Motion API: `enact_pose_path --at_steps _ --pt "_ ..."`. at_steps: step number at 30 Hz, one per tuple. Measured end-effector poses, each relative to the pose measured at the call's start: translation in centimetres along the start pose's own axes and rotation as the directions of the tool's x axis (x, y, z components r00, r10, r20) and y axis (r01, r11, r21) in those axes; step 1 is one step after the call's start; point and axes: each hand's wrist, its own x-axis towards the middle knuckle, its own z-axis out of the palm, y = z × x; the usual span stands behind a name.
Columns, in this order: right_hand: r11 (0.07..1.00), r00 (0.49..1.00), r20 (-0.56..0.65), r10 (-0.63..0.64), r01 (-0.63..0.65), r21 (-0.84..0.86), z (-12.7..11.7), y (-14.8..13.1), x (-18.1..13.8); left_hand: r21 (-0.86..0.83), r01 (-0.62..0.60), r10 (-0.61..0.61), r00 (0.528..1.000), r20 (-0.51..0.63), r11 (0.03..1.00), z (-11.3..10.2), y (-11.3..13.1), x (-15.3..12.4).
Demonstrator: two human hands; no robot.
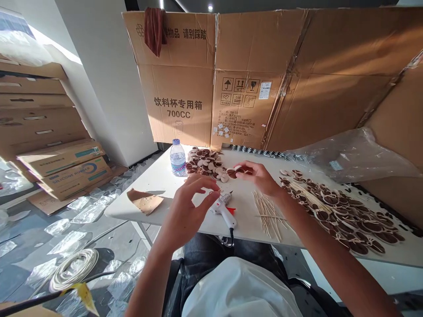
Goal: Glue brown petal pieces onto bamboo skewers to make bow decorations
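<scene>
Two hands above a table (180, 211): at frame centre, the right hand (259, 176) pinches one disc piece (234, 172), which juts leftward from the fingertips, long axis roughly level. The left hand (193, 204) is farther off, to the piece's lower left; whether its curled fingers hold anything cannot be told. Below the piece lies one glue gun (225, 210), near one bottle (178, 159), one scrap (145, 201), two disc piles (205, 163) and loose sticks (267, 213), the last two too jumbled to count singly.

Glue gun (226, 214) at ctr is white w/ red bit. Discs (322, 215) mid-R are dk brn & cream. Cardboard (254, 48) up top's tan, blk print.
</scene>
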Motion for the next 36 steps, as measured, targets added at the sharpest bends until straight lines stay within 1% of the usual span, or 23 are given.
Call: enact_pose_path --at_steps 2,4,6,7,9,11,12,13,14,15,16,17,18,19,21,24,27,29,31,33,36 --pt "0.999 0.997 0.075 -0.023 0.02 0.049 0.7 -2.0 -3.3 0.015 -0.04 0.04 0.998 0.038 0.999 0.6 -0.1 0.1" --pt "0.988 0.988 0.149 -0.025 0.001 0.156 1.4 -3.6 -5.7 0.008 -0.039 0.038 0.994 0.106 0.999 1.3 -0.3 0.2" --pt "0.972 0.983 0.185 -0.019 -0.025 0.233 2.0 -4.6 -7.0 -0.042 -0.019 0.027 0.979 0.204 0.999 2.0 -0.5 0.4" --pt "0.966 0.982 0.189 -0.011 -0.038 0.255 2.4 -4.8 -7.4 -0.073 0.006 0.011 0.973 0.231 0.997 2.3 -0.6 0.5" --pt "0.958 0.988 0.153 0.014 -0.057 0.283 3.1 -4.8 -7.8 -0.118 0.066 -0.037 0.972 0.234 0.991 2.7 -0.8 0.7" --pt "0.964 0.998 0.035 0.058 -0.065 0.259 4.1 -4.1 -8.4 -0.14 0.108 -0.078 0.976 0.204 0.984 2.8 -1.0 0.9" --pt "0.976 0.996 -0.05 0.079 -0.067 0.206 4.8 -3.5 -8.8 -0.146 0.115 -0.088 0.979 0.182 0.982 2.7 -1.1 1.0" --pt "0.991 0.987 -0.135 0.093 -0.078 0.11 5.7 -2.8 -9.2 -0.15 0.117 -0.094 0.983 0.155 0.982 2.6 -1.2 1.1" --pt "0.994 0.975 -0.203 0.094 -0.103 -0.034 6.6 -2.1 -9.8 -0.151 0.117 -0.099 0.987 0.123 0.982 2.4 -1.3 1.2" --pt "0.973 0.971 -0.231 0.065 -0.114 -0.203 7.6 -1.3 -10.2 -0.154 0.116 -0.103 0.991 0.086 0.981 2.3 -1.4 1.3" --pt "0.926 0.975 -0.219 0.025 -0.105 -0.363 8.7 -0.6 -10.7 -0.158 0.114 -0.107 0.993 0.048 0.981 2.1 -1.5 1.3" --pt "0.864 0.982 -0.189 0.022 -0.113 -0.49 9.6 0.1 -11.0 -0.164 0.112 -0.11 0.994 0.021 0.98 2.0 -1.5 1.3" --pt "0.805 0.984 -0.17 0.048 -0.139 -0.576 10.5 0.6 -11.1 -0.171 0.111 -0.112 0.994 0.003 0.979 1.9 -1.5 1.3" --pt "0.758 0.983 -0.167 0.081 -0.17 -0.629 11.2 1.0 -11.1 -0.177 0.111 -0.114 0.993 -0.009 0.978 1.8 -1.4 1.3" --pt "0.722 0.973 -0.179 0.143 -0.227 -0.654 12.0 1.4 -10.7 -0.184 0.116 -0.121 0.993 -0.016 0.976 1.8 -1.2 1.3" --pt "0.751 0.961 -0.209 0.18 -0.272 -0.602 11.9 1.6 -9.8 -0.19 0.126 -0.132 0.991 -0.018 0.974 1.8 -0.9 1.3" --pt "0.799 0.948 -0.254 0.193 -0.302 -0.52 10.9 2.2 -9.5 -0.193 0.123 -0.129 0.991 -0.022 0.974 1.8 -0.6 1.3" --pt "0.848 0.938 -0.289 0.192 -0.307 -0.432 9.9 2.8 -9.8 -0.197 0.115 -0.122 0.992 -0.023 0.974 1.6 -0.4 1.2" --pt "0.903 0.929 -0.322 0.185 -0.29 -0.316 8.8 3.3 -10.2 -0.193 0.109 -0.116 0.993 -0.027 0.975 1.4 -0.2 1.0" --pt "0.952 0.921 -0.342 0.188 -0.256 -0.166 7.7 3.6 -10.7 -0.184 0.104 -0.112 0.993 -0.036 0.977 1.0 0.0 0.9" --pt "0.972 0.898 -0.371 0.236 -0.213 0.105 6.3 3.7 -11.6 -0.177 0.093 -0.104 0.993 -0.053 0.98 0.5 0.2 0.7"
